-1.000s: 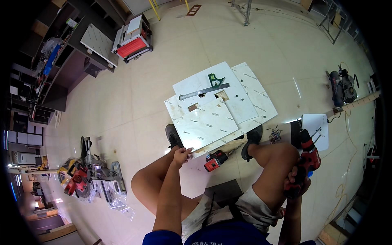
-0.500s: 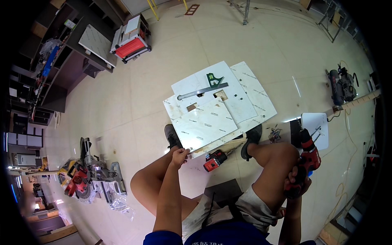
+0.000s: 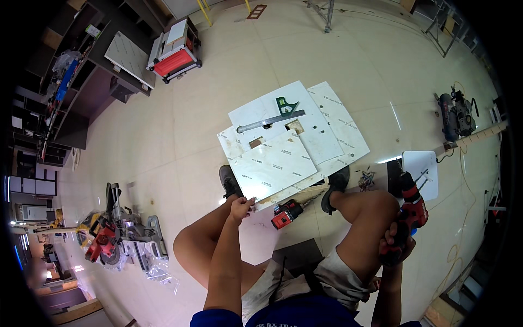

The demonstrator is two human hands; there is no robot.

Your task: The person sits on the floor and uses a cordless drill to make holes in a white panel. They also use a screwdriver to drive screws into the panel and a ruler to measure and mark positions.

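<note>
My left hand (image 3: 241, 210) is closed at the near left corner of a small white printed board (image 3: 275, 163), thumb and fingertips on its edge. Under it lies a larger white panel (image 3: 346, 131), and a third white panel (image 3: 261, 111) with cut-outs sits between. A combination square with a steel rule (image 3: 269, 121) and green head (image 3: 285, 106) rests across the boards. By my right knee, my right hand (image 3: 396, 248) grips a red and black cordless drill (image 3: 412, 212), its bit pointing away from me. Another red drill (image 3: 287, 213) lies on the floor near the boards.
A mitre saw (image 3: 117, 240) stands at left and a red-sided table saw (image 3: 174, 54) at far left. Loose small hardware (image 3: 366, 180) lies by my right foot, beside a white lid or tray (image 3: 427, 174). A compressor-like machine (image 3: 456, 114) stands at far right.
My left hand has shifted very slightly right along the board's corner. My right hand and the drill have stayed in place.
</note>
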